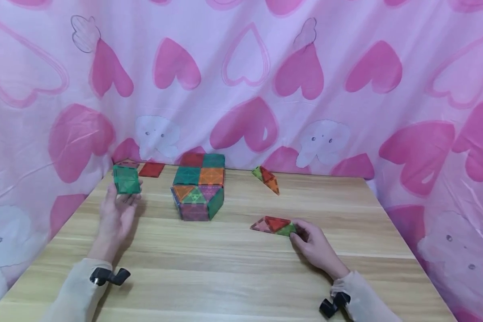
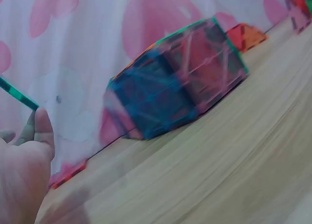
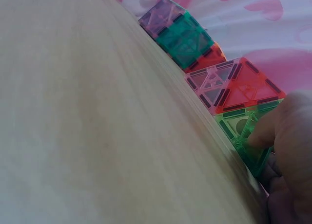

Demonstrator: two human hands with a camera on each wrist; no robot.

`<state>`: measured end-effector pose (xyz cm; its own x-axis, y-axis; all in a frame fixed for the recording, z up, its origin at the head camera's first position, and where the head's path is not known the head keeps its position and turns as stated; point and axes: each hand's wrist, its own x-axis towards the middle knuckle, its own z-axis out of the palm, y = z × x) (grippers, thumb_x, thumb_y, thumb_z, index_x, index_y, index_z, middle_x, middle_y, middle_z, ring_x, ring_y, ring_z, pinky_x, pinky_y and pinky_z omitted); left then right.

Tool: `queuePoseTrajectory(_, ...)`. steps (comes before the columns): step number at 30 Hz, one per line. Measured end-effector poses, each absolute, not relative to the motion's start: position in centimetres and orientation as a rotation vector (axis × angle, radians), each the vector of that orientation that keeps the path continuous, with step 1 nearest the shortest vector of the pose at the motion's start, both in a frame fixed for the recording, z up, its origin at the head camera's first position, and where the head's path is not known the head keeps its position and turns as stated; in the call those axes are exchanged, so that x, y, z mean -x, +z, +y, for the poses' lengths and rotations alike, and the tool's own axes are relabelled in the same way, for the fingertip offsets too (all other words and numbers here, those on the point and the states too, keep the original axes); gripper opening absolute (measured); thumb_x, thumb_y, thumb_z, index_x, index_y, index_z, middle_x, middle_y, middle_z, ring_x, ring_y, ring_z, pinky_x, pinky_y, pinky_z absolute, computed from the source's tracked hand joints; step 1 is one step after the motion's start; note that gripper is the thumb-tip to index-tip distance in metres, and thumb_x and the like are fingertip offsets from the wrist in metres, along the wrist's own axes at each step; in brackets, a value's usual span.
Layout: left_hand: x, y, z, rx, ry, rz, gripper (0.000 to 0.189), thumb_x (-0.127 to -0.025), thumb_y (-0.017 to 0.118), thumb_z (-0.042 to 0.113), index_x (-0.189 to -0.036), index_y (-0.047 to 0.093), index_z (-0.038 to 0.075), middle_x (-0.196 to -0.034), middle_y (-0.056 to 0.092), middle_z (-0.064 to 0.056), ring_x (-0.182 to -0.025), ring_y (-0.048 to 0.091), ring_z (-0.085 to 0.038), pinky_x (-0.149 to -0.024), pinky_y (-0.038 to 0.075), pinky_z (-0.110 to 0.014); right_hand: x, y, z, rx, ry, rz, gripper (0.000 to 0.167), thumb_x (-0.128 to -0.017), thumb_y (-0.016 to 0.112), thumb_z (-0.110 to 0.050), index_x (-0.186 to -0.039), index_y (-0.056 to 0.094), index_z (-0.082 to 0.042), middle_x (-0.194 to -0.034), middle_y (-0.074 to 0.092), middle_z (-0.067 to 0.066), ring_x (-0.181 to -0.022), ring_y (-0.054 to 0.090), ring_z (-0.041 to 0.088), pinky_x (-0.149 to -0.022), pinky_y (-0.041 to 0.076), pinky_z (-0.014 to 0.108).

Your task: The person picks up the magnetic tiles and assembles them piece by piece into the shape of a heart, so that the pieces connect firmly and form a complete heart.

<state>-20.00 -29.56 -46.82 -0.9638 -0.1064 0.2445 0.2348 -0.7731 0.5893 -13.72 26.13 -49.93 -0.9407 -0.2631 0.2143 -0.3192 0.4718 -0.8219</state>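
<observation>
My left hand (image 1: 118, 214), palm up, pinches a translucent green square magnetic tile (image 1: 126, 180) by its lower edge, above the left side of the table. In the left wrist view that green tile (image 2: 18, 93) shows edge-on at the fingertips. Between my hands stands a boxy build of magnetic tiles (image 1: 197, 188), with squares on top and a tapered front of triangles. My right hand (image 1: 318, 246) grips the green end of a joined strip of triangular tiles (image 1: 277, 225), pink, red and green. Its thumb presses the green triangles (image 3: 240, 128) in the right wrist view.
A red square tile (image 1: 152, 170) lies by the table's back edge, and a pinkish tile (image 1: 127, 163) shows behind the held green one. Another joined triangle strip (image 1: 267, 179) lies at the back right. Behind the wooden table (image 1: 209, 277) hangs a pink heart-patterned curtain (image 1: 241, 58).
</observation>
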Motion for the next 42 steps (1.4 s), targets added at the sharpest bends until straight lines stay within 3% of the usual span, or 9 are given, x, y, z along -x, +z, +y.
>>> queuePoseTrajectory(3, 19.9, -46.9, -28.8, 0.333, -2.783, -1.031, 0.045, -0.117, 0.059, 0.031, -0.154, 0.058, 0.005, -0.130, 0.076, -0.014, -0.115, 0.067, -0.020, -0.101, 0.057, -0.029, 13.8, -49.9, 26.1, -0.517, 1.509, -2.637, 0.033, -0.104, 0.068, 0.006, -0.128, 0.076, -0.016, -0.108, 0.076, 0.004, -0.093, 0.068, 0.018, -0.079, 0.058, 0.028)
queuePoseTrajectory(7, 19.4, -46.6, -27.9, 0.316, -2.646, -1.252, 0.032, -0.115, 0.057, 0.006, -0.147, 0.064, 0.005, -0.135, 0.076, -0.008, -0.125, 0.068, -0.016, -0.109, 0.057, -0.026, 13.9, -50.0, 26.1, -0.541, 1.528, -2.623, 0.031, -0.105, 0.068, 0.006, -0.127, 0.076, -0.015, -0.108, 0.076, 0.006, -0.092, 0.068, 0.018, -0.079, 0.058, 0.028)
queuePoseTrajectory(11, 18.8, -45.8, -26.4, 0.389, -2.465, -1.480, 0.052, -0.103, 0.058, -0.019, -0.149, 0.062, 0.005, -0.143, 0.072, -0.006, -0.134, 0.066, -0.015, -0.114, 0.052, -0.024, 13.8, -50.0, 26.1, -0.562, 1.515, -2.623, 0.032, -0.105, 0.069, 0.005, -0.125, 0.077, -0.017, -0.106, 0.075, 0.004, -0.089, 0.066, 0.017, -0.076, 0.057, 0.028)
queuePoseTrajectory(16, 17.7, -44.3, -23.6, 0.662, -2.188, -1.776, 0.077, -0.087, 0.068, -0.031, -0.157, 0.053, -0.005, -0.149, 0.067, -0.010, -0.139, 0.062, -0.018, -0.119, 0.048, -0.025, 13.8, -49.8, 26.2, -0.642, 1.490, -2.634, 0.036, -0.103, 0.071, 0.005, -0.126, 0.078, -0.022, -0.107, 0.076, 0.001, -0.089, 0.065, 0.016, -0.076, 0.056, 0.028)
queuePoseTrajectory(21, 15.7, -42.8, -19.9, 0.877, -1.932, -2.088, 0.087, -0.081, 0.088, -0.017, -0.159, 0.054, 0.001, -0.143, 0.067, -0.020, -0.125, 0.069, -0.021, -0.111, 0.056, -0.028, 13.6, -49.8, 25.9, -0.754, 1.524, -2.636, 0.036, -0.102, 0.073, 0.005, -0.126, 0.079, -0.023, -0.105, 0.078, 0.002, -0.084, 0.065, 0.015, -0.073, 0.055, 0.028)
queuePoseTrajectory(25, 14.7, -42.5, -16.2, 0.970, -1.796, -2.297, 0.089, -0.081, 0.101, 0.007, -0.158, 0.058, 0.013, -0.145, 0.068, -0.011, -0.123, 0.072, -0.026, -0.106, 0.061, -0.037, 13.5, -49.8, 25.8, -0.785, 1.545, -2.643, 0.033, -0.103, 0.073, 0.002, -0.123, 0.080, -0.023, -0.110, 0.079, 0.001, -0.085, 0.065, 0.016, -0.074, 0.054, 0.028)
queuePoseTrajectory(30, 15.8, -44.8, -12.0, 0.998, -1.675, -2.454, 0.089, -0.080, 0.104, 0.024, -0.157, 0.058, 0.028, -0.149, 0.066, 0.007, -0.128, 0.070, -0.016, -0.113, 0.057, -0.044, 13.6, -49.7, 25.8, -0.766, 1.556, -2.652, 0.031, -0.103, 0.075, -0.001, -0.122, 0.080, -0.024, -0.116, 0.079, -0.002, -0.091, 0.067, 0.018, -0.079, 0.055, 0.029)
queuePoseTrajectory(38, 17.5, -48.9, -8.7, 0.916, -1.610, -2.587, 0.090, -0.079, 0.105, 0.031, -0.155, 0.059, 0.018, -0.141, 0.066, 0.004, -0.122, 0.071, -0.014, -0.105, 0.061, -0.034, 13.6, -50.3, 25.8, -0.825, 1.572, -2.635, 0.031, -0.103, 0.075, -0.002, -0.124, 0.081, -0.024, -0.122, 0.079, -0.004, -0.109, 0.071, 0.023, -0.096, 0.055, 0.029)
queuePoseTrajectory(42, 18.3, -49.4, -8.1, 0.913, -1.618, -2.611, 0.090, -0.077, 0.106, 0.031, -0.154, 0.060, 0.019, -0.140, 0.066, 0.006, -0.125, 0.067, -0.012, -0.105, 0.060, -0.030, 13.7, -50.1, 26.0, -0.833, 1.537, -2.636, 0.027, -0.105, 0.075, -0.005, -0.123, 0.081, -0.025, -0.121, 0.079, -0.005, -0.109, 0.072, 0.022, -0.095, 0.055, 0.029)
